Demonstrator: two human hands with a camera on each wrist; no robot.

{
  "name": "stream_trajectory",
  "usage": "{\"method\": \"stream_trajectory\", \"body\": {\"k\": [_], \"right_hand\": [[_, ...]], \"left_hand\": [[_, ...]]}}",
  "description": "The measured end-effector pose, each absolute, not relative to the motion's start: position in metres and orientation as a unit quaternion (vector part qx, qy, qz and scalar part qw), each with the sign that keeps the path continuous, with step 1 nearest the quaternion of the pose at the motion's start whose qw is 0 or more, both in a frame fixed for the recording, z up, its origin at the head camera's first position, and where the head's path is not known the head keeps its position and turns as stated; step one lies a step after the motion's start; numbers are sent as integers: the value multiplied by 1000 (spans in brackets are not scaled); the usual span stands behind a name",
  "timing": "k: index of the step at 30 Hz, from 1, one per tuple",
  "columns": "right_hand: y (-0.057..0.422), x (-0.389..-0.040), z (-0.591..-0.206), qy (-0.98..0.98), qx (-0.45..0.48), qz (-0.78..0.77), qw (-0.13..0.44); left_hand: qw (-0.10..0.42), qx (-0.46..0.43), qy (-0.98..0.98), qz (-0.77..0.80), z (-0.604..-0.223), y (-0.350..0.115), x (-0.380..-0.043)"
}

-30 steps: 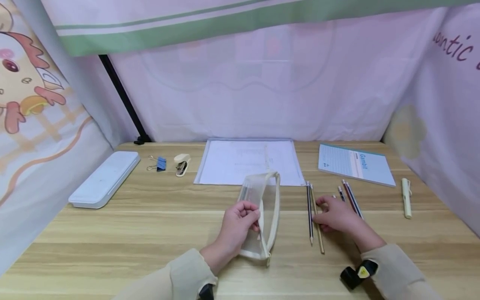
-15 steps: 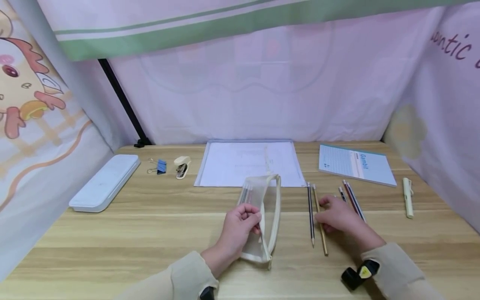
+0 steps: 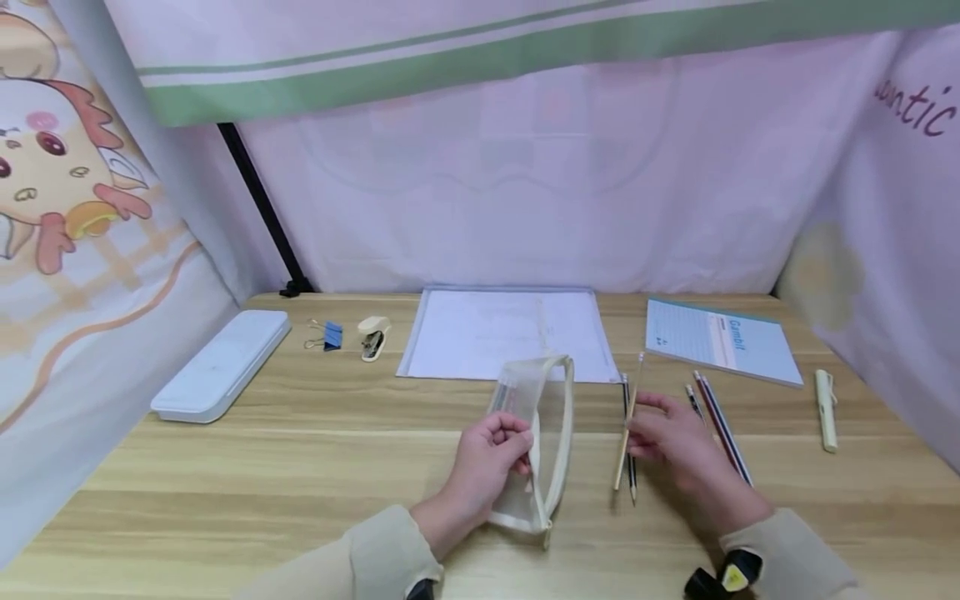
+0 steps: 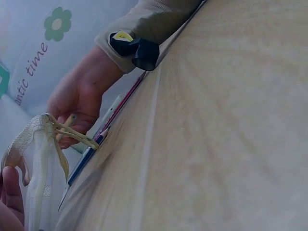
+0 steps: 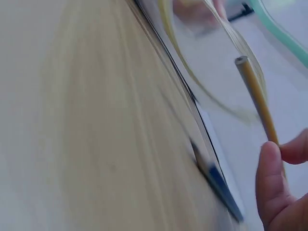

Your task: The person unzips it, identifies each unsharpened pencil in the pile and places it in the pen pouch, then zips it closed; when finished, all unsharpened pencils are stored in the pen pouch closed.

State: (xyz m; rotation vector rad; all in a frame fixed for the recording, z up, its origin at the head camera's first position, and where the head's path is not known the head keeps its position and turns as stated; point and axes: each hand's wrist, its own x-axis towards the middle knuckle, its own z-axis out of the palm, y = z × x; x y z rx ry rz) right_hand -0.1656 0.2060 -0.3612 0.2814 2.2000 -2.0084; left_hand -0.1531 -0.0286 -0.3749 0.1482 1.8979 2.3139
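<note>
My left hand [image 3: 487, 467] pinches the edge of a see-through mesh pencil pouch [image 3: 521, 375], whose zip side gapes toward the right. Some slim items show dimly inside the mesh. Between thumb and fingertips, my right hand [image 3: 678, 442] holds a gold pencil [image 3: 622, 458], tilted and raised off the table; its blunt unsharpened end [image 5: 242, 60] points toward the pouch in the right wrist view. A dark striped pencil [image 3: 632, 479] with a sharpened tip lies on the table just beneath. Beyond the right hand, several more pencils [image 3: 723, 429] lie together, partly covered by it.
A paper sheet in a clear folder [image 3: 457, 333] lies behind the pouch. A blue notebook [image 3: 723, 342] and a pale green pen [image 3: 826, 412] are at right. Toward the left are a small stapler [image 3: 373, 337], a blue binder clip [image 3: 332, 337] and a white case [image 3: 217, 367].
My right hand has lifted the gold pencil off the table and swung its near end leftward across the dark pencil. The left hand keeps its grip on the pouch. The head view shifted slightly.
</note>
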Motion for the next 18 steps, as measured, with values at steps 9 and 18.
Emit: {"method": "stream_trajectory", "body": {"k": [9, 18], "right_hand": [[158, -163, -360, 708, 53, -701, 64], [138, -156, -366, 714, 33, -693, 97]], "left_hand": [[77, 56, 627, 773, -376, -20, -151], [68, 54, 623, 778, -376, -14, -153]]}}
